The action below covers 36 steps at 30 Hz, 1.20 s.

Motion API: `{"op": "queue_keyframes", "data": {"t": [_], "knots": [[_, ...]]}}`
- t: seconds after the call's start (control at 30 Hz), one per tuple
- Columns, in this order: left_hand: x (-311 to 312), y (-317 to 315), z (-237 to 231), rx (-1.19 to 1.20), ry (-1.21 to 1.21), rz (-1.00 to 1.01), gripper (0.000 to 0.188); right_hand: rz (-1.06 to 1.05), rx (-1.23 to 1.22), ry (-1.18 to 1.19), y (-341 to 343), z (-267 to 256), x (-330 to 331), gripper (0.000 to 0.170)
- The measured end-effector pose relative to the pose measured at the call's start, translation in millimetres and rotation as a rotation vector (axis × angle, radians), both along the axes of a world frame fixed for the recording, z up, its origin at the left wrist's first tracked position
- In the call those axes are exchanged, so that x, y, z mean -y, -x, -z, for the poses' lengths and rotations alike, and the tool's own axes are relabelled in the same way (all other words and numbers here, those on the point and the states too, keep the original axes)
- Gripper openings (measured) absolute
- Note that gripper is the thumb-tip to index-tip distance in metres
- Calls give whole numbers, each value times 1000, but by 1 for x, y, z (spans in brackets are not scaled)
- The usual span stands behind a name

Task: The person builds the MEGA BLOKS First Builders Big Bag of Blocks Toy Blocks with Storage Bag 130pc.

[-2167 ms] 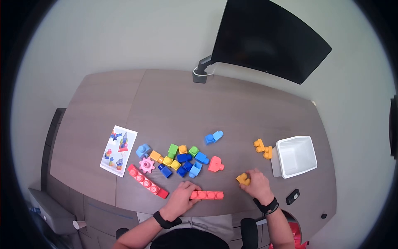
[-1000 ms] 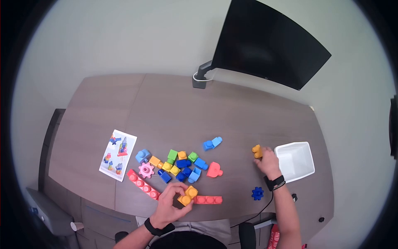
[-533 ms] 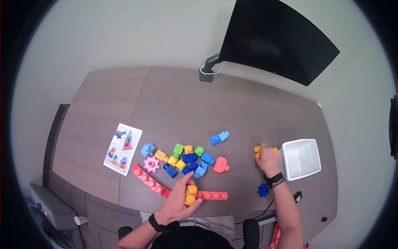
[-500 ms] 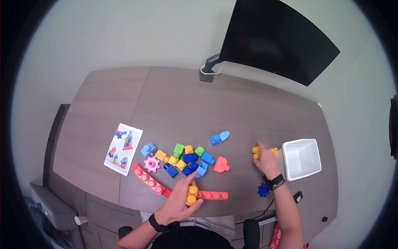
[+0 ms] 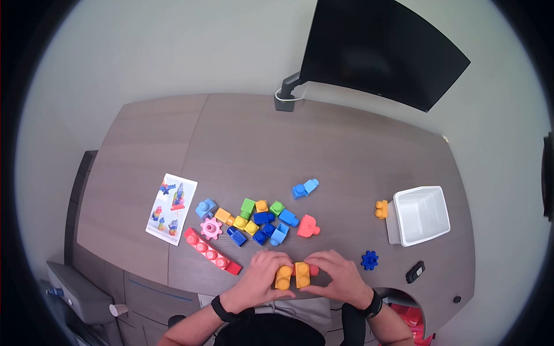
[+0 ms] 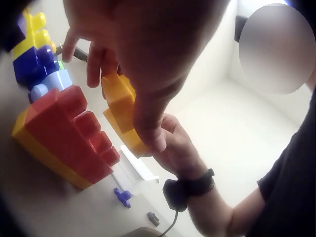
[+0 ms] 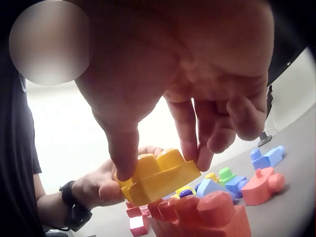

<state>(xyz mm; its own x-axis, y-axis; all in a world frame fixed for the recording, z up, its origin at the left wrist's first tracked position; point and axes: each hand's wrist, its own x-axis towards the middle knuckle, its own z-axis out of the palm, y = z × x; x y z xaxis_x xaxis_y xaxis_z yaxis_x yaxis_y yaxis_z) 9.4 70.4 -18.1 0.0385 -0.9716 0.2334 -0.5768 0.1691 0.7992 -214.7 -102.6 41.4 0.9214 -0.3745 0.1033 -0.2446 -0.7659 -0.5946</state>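
Low at the front middle, my left hand (image 5: 257, 281) pinches an orange toy building block (image 5: 283, 278) between thumb and fingers. Facing it, my right hand (image 5: 341, 281) grips a second orange block (image 5: 302, 275), and the two blocks are side by side. Both are held over a long red block (image 5: 314, 270), mostly hidden from above. From the left wrist, the red block (image 6: 69, 136) shows its row of studs, with an orange layer (image 6: 44, 155) under it. In the right wrist view an orange block (image 7: 160, 178) hangs just above the red studs (image 7: 212, 207).
A curved red block (image 5: 206, 254), pink gear (image 5: 211, 228) and several coloured blocks (image 5: 264, 218) lie left of centre. A picture sheet (image 5: 171, 209) is farther left. At right are a white bin (image 5: 395, 225), an orange block (image 5: 381, 209), a blue gear (image 5: 370, 260) and a black gadget (image 5: 415, 272).
My right hand has come from beside the white bin to the front middle, bringing an orange block. My left hand has shifted slightly right with its own block.
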Motion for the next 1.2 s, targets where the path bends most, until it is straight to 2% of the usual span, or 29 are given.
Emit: {"op": "queue_keyframes", "data": {"t": [0.2,0.37,0.63,0.73,0.9,1.2], "knots": [[6,8,2,61,-18,-86,79,-5,-71,35,6,14,-9,59],[3,21,3,42,-55,-121,79,31,-19,-11,9,28,-14,61],[2,23,-4,77,-96,-127,79,29,-43,-54,9,29,-12,64],[-1,22,4,34,-86,-118,82,14,-22,-47,13,35,-10,65],[-3,29,11,102,-89,-154,85,28,-35,-66,13,31,-9,69],[4,33,13,170,-158,-185,82,-6,-77,-41,11,30,-6,65]]}}
